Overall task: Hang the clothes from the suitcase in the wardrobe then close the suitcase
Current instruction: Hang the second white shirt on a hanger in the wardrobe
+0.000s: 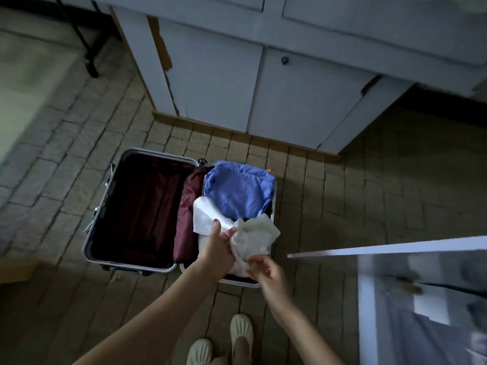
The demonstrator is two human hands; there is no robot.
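Floor: pale stone-brick paving (79,122), dimly lit, fills most of the view.
Cupboard: a large white cupboard with panelled doors and one small dark round knob (285,60) stands at the top, just beyond the case.
Wardrobe door: a white door edge (382,249) juts in from the right, near the right hand.
Suitcase: a silver-framed hard suitcase with dark red lining (137,206) lies open flat on the floor. Its left half holds only lining; its right half holds the clothes.
Blue garment: a crumpled blue cloth garment (238,188) lies in the far part of the right half.
White garment: a crumpled white cloth garment (250,238) is lifted above the near part of the right half, held by both hands.
Left hand (217,248): arm reaching forward from the lower left; its grip is closed, fingers and thumb curled round the white cloth.
Right hand (266,270): lower and nearer; its grip pinches the cloth's bottom edge, slightly blurred.
Shoes: two cream slip-on shoes (241,330) stand at the bottom edge.
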